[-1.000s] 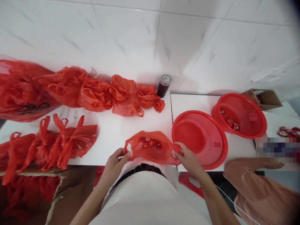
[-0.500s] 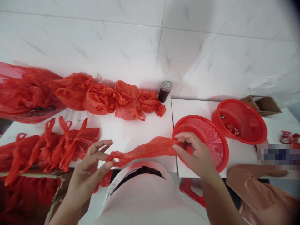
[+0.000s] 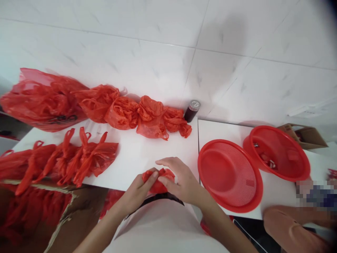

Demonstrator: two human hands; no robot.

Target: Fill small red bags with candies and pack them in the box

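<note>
A red plastic bag (image 3: 158,186) is bunched up between my two hands, close to my waist at the table's front edge. My left hand (image 3: 140,191) grips its left side, with the thumb pressed over the top. On the other side my right hand (image 3: 183,182) holds the bag between thumb and fingers, the index finger stretched out above it. Part of the bag is hidden behind my fingers. Left of my hands lies a row of flat red plastic bags (image 3: 86,154) with their handles sticking up.
Filled red bags (image 3: 122,112) line the wall beside a dark can (image 3: 192,110). To the right stand a red mesh basket (image 3: 223,175), a red basin (image 3: 284,154) with small packets and a cardboard box (image 3: 305,137). An open carton (image 3: 60,225) holds more bags. Another person's arm (image 3: 292,225) is at right.
The bag was stretched out lengthwise between my hands. Both hands have come together and it is now gathered into a bunch. The camera view has shifted slightly.
</note>
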